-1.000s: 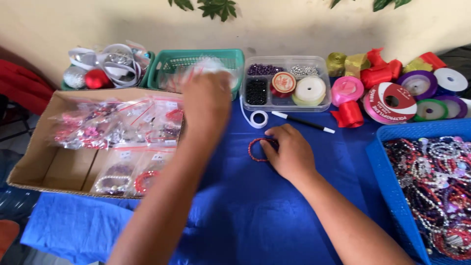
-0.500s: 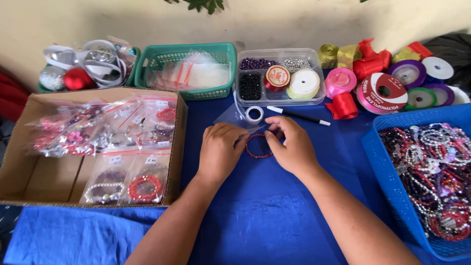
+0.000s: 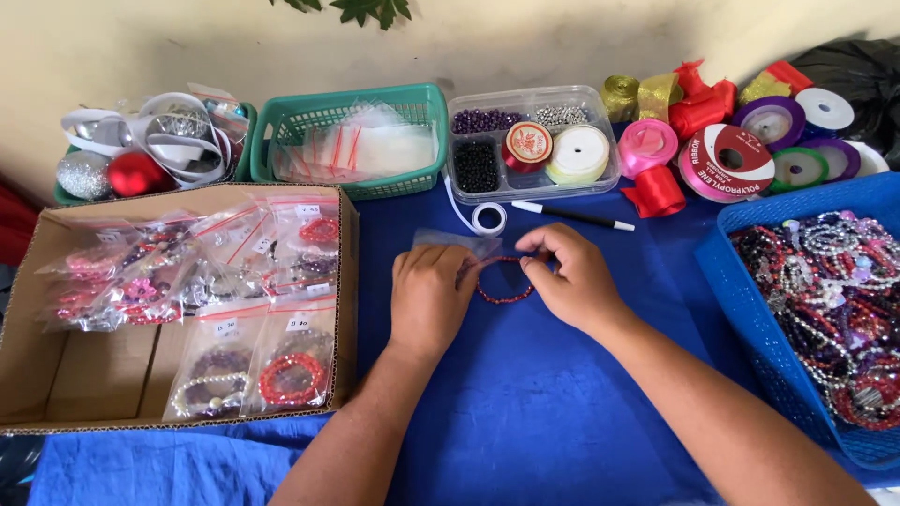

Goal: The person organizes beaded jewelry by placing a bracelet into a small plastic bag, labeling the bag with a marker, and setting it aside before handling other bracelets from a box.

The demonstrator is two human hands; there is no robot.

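left hand (image 3: 429,295) pinned on clear bag (image 3: 457,245) | right hand (image 3: 574,278) pinched on red bracelet (image 3: 503,281) | bag mouth best held wide, beads fed in slow

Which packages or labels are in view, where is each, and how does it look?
Small clear bag: at the left hand, flat.
Bagged bracelets: in the cardboard box, clear with red zip strips and white stickers.
Empty zip bags: piled in the green basket.
Ribbon spool: right of the bead case, pink with a round printed label.
Right hand: pinching the red bracelet.
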